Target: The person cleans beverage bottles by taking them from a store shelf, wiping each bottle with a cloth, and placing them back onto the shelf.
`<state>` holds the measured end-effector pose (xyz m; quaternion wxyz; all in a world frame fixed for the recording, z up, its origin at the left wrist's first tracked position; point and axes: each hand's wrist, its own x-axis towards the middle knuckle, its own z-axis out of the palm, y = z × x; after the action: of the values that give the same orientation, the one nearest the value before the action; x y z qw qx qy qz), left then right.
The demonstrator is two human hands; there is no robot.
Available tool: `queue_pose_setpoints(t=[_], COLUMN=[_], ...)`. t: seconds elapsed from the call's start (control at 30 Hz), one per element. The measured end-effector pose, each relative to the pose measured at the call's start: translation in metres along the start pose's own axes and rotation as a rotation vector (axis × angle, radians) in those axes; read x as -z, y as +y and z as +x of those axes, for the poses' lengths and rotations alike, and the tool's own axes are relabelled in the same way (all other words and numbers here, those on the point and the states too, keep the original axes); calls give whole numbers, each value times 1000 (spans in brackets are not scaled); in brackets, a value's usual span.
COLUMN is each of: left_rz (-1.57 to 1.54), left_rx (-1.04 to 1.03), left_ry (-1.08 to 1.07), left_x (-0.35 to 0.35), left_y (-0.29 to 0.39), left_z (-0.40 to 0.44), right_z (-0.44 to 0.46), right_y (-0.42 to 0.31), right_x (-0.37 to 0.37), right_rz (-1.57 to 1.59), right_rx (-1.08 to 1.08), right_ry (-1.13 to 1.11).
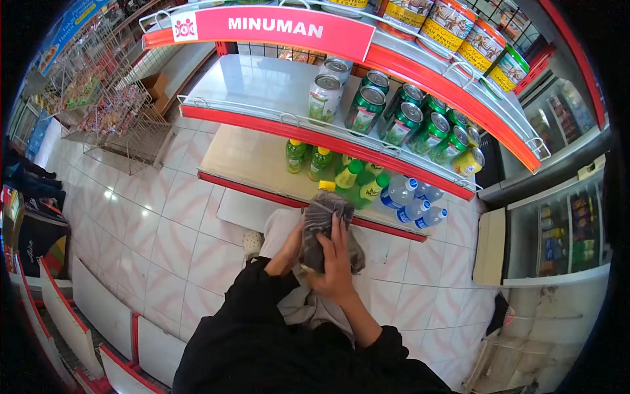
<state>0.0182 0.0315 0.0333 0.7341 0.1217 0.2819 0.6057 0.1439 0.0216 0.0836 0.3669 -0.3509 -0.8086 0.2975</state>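
A grey striped cloth (316, 217) is wrapped around something upright in front of the lower shelf; a yellow cap (327, 186) shows just above it, and the rest of the wrapped thing is hidden. My left hand (287, 251) holds the cloth bundle from the left side, its fingers partly hidden. My right hand (336, 262) presses on the cloth from the right, fingers lying along it. Behind the bundle, green bottles (348, 176) and water bottles with blue labels (399, 192) stand on the lower shelf (243, 157).
Drink cans (365, 109) stand on the middle shelf, below the red MINUMAN sign (275, 27). Wire baskets (125, 125) stand at the left, glass-door coolers (558, 230) at the right. White shelves with red edges (105, 315) are at the lower left.
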Motion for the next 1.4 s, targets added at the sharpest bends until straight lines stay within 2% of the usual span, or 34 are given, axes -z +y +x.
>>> queue_pose_setpoints(t=[0.03,0.07,0.17,0.2,0.27,0.33,0.37,0.43,0.5,0.57,0.6,0.7,0.73,0.83,0.87,0.97,1.0,1.1,1.27,1.37,1.4], left_rz=[-62,-75,304,301,578,708,419,-10,-132,-88,-18,334,331,1052,1051,961,942,123,-54,-29,-36], left_rx=[88,87,76,82,-254,-418,-255,52,74,36,14,-93,-101,-253,-254,-356,-372,157,30,11,7], left_ry=[-29,-28,-41,-36,-245,-359,-333,-76,128,227,222,209,213,56,56,2,-11,7,28,175,178], left_x=[2,6,35,42,57,78,101,63,24,11,26,65,69,68,62,47,46,51,52,27,28], left_y=[-3,-9,-39,-43,-48,-69,-95,-59,-35,-34,-43,-64,-64,-55,-54,-51,-52,-45,-52,-43,-43], left_z=[-2,-1,9,7,0,14,42,26,12,10,16,30,29,21,18,9,9,22,34,24,25], right_z=[-9,-18,-44,-47,-51,-49,-42,-28,-18,-13,-14,-13,-15,-37,-43,-49,-49,-38,-2,8,12], right_y=[12,24,56,56,52,53,55,62,74,86,87,90,89,77,73,46,48,62,82,90,91], right_x=[-7,-14,-31,-36,-46,-48,-47,-45,-45,-47,-48,-53,-56,-68,-71,-70,-69,-68,-57,-53,-48], right_rz=[-3,-10,-7,-5,-59,-94,-74,-33,0,72,71,598,600,408,406,14,11,-382,-324,74,72], right_rx=[-68,-70,-211,-218,-262,-290,-297,-313,-301,-257,-255,-635,-631,-648,-648,-537,-543,-270,-207,-433,-432], right_ry=[-25,-35,88,84,236,316,277,201,207,204,201,386,376,471,470,443,447,351,248,224,216])
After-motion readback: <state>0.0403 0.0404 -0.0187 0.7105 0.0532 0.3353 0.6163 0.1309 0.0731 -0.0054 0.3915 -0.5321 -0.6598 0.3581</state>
